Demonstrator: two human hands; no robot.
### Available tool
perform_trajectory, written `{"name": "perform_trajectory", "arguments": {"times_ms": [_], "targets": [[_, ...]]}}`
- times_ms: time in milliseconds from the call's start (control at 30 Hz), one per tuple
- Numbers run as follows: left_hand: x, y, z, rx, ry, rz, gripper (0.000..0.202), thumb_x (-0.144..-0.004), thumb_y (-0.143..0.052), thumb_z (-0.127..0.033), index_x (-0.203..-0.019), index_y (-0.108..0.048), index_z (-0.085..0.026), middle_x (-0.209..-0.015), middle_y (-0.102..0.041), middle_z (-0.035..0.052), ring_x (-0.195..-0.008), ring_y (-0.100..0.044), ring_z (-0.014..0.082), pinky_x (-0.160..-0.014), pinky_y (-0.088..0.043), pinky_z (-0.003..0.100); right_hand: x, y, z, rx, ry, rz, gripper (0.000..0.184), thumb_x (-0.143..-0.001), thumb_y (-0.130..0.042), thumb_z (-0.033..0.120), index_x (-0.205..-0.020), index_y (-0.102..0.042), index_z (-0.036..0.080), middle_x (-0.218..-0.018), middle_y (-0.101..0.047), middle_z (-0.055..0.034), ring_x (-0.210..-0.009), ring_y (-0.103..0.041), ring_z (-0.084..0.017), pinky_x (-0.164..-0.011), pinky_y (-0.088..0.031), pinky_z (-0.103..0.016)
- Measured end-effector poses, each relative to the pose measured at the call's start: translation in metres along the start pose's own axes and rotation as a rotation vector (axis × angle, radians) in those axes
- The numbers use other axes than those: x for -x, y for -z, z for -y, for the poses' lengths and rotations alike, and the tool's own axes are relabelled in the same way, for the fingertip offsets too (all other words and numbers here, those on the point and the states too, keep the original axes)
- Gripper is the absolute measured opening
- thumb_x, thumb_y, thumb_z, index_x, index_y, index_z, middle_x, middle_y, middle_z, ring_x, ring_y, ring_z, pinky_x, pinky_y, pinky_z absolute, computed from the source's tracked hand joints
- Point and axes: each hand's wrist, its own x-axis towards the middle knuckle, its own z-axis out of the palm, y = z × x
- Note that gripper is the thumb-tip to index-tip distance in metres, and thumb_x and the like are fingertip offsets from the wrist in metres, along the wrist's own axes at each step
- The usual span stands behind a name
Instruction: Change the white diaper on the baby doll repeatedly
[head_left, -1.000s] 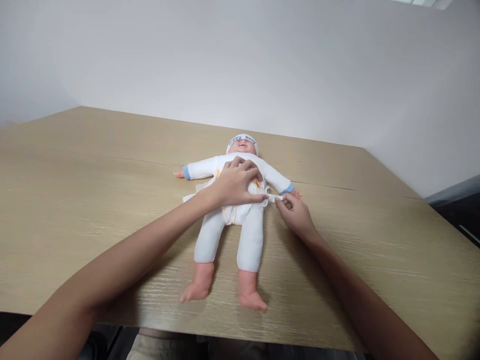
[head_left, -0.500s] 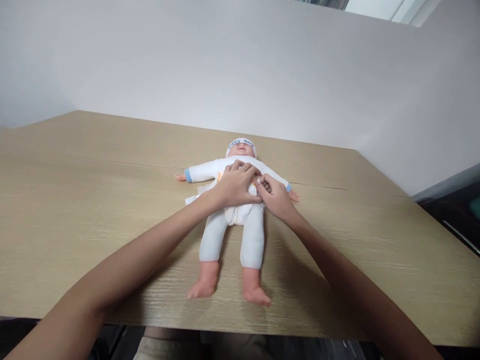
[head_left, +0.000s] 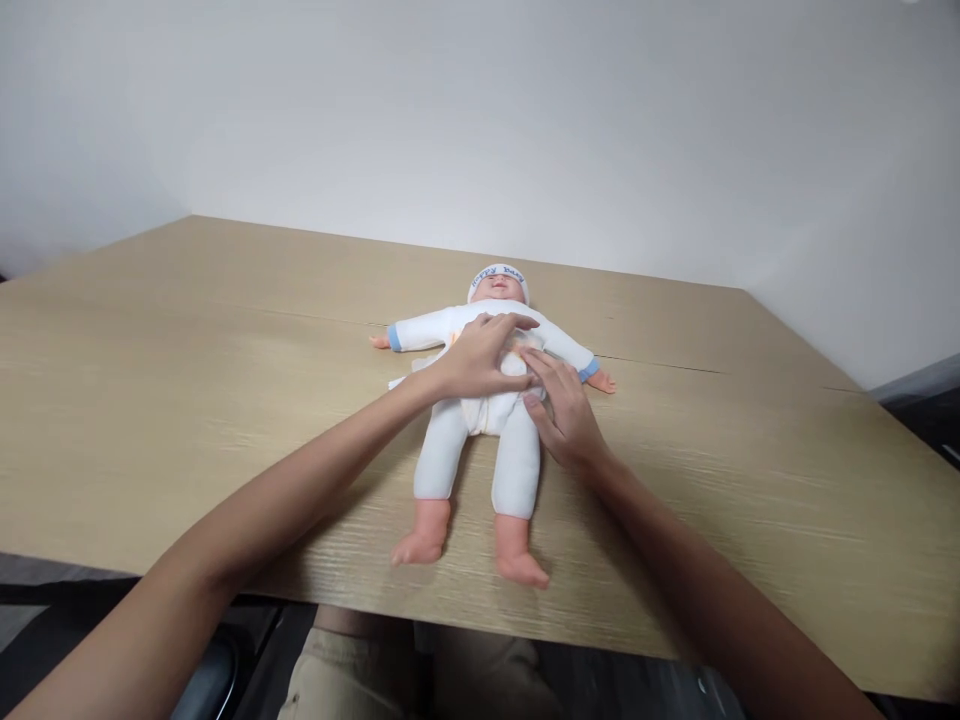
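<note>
White diaper (head_left: 487, 412) is where I have the left hand (head_left: 484, 358), its thumb and fingers spread across the front; the right hand (head_left: 566, 408) — fingers extended, thumb apart — rests at the side. This diaper is around the hips of the baby doll (head_left: 516, 470), lying on its back on the wood-grain table (head_left: 225, 400).

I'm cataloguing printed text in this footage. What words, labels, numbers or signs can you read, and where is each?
"Happy", then a blurred word, probably "Baby": on the white hat.
White diaper: any print is too small and blurred to read.
No other text shows.
</note>
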Motion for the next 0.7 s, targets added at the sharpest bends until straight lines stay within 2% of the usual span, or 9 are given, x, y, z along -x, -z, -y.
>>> {"name": "perform_trajectory", "arguments": {"times_ms": [100, 200, 333, 433, 500, 567, 633, 700], "targets": [[0.022, 0.009, 0.009, 0.037, 0.035, -0.2, 0.045, -0.107, -0.061, -0.047, -0.145, -0.059, -0.023, -0.156, -0.065, 0.0152, -0.148, -0.059, 0.0322, -0.127, -0.045, 0.049, 0.0, 0.003, -0.005, 0.033, 0.014, 0.017, 0.059, -0.117, -0.046, 0.042, -0.175, -0.049, 0.028, -0.172, -0.058, -0.013, -0.158, -0.053, -0.036, -0.132, -0.042, -0.06], [0.057, 0.021, 0.027, -0.101, 0.181, -0.334, 0.034, -0.11, -0.053, -0.039, -0.139, -0.061, -0.023, -0.152, -0.066, 0.015, -0.146, -0.059, 0.0315, -0.127, -0.044, 0.051, 0.001, 0.006, -0.003, 0.08, 0.025, -0.003, 0.057, -0.118, -0.045, 0.039, -0.173, -0.052, 0.027, -0.169, -0.059, -0.0151, -0.156, -0.054, -0.036, -0.13, -0.042, -0.061], [0.099, 0.037, 0.052, -0.242, 0.362, -0.294, 0.032, -0.106, -0.055, -0.039, -0.13, -0.063, -0.02, -0.139, -0.068, 0.0168, -0.136, -0.062, 0.0346, -0.12, -0.048, 0.054, -0.008, 0.008, 0.012, 0.148, 0.014, -0.102, 0.049, -0.116, -0.051, 0.039, -0.161, -0.062, 0.024, -0.155, -0.065, -0.018, -0.143, -0.061, -0.038, -0.122, -0.048, -0.061], [0.112, 0.043, 0.059, -0.348, 0.515, -0.215, 0.033, -0.106, -0.055, -0.05, -0.117, -0.064, -0.02, -0.124, -0.07, 0.0172, -0.124, -0.065, 0.0373, -0.113, -0.051, 0.056, -0.03, 0.007, 0.03, 0.129, -0.012, -0.139, 0.037, -0.113, -0.057, 0.038, -0.143, -0.072, 0.023, -0.125, -0.071, -0.0149, -0.115, -0.07, -0.033, -0.106, -0.057, -0.053], [0.114, 0.044, 0.058, -0.423, 0.579, -0.132, 0.039, -0.105, -0.056, -0.058, -0.11, -0.064, -0.021, -0.123, -0.07, 0.0195, -0.124, -0.064, 0.041, -0.114, -0.049, 0.061, -0.051, 0.005, 0.042, 0.104, -0.004, -0.093, 0.03, -0.112, -0.059, 0.037, -0.134, -0.074, 0.023, -0.111, -0.07, -0.0108, -0.102, -0.07, -0.03, -0.097, -0.058, -0.047], [0.114, 0.042, 0.056, -0.435, 0.607, -0.061, 0.04, -0.101, -0.06, -0.059, -0.106, -0.064, -0.02, -0.129, -0.07, 0.0235, -0.132, -0.061, 0.046, -0.117, -0.044, 0.066, -0.072, -0.001, 0.051, 0.121, 0.013, -0.022, 0.026, -0.111, -0.062, 0.037, -0.129, -0.075, 0.024, -0.109, -0.069, -0.0091, -0.099, -0.069, -0.029, -0.093, -0.056, -0.045], [0.114, 0.041, 0.055, -0.361, 0.631, -0.049, 0.037, -0.095, -0.066, -0.055, -0.102, -0.064, -0.02, -0.132, -0.07, 0.0259, -0.137, -0.057, 0.0496, -0.12, -0.039, 0.07, -0.092, -0.008, 0.056, 0.167, 0.012, 0.041, 0.023, -0.109, -0.065, 0.038, -0.125, -0.076, 0.025, -0.111, -0.07, -0.0092, -0.102, -0.069, -0.029, -0.089, -0.054, -0.043], [0.114, 0.042, 0.056, -0.254, 0.652, -0.077, 0.033, -0.09, -0.07, -0.053, -0.093, -0.063, -0.021, -0.125, -0.074, 0.0236, -0.136, -0.058, 0.0491, -0.12, -0.039, 0.068, -0.105, -0.016, 0.058, 0.211, -0.011, 0.118, 0.022, -0.108, -0.067, 0.04, -0.118, -0.079, 0.025, -0.11, -0.071, -0.0092, -0.102, -0.068, -0.029, -0.085, -0.052, -0.041]]}}
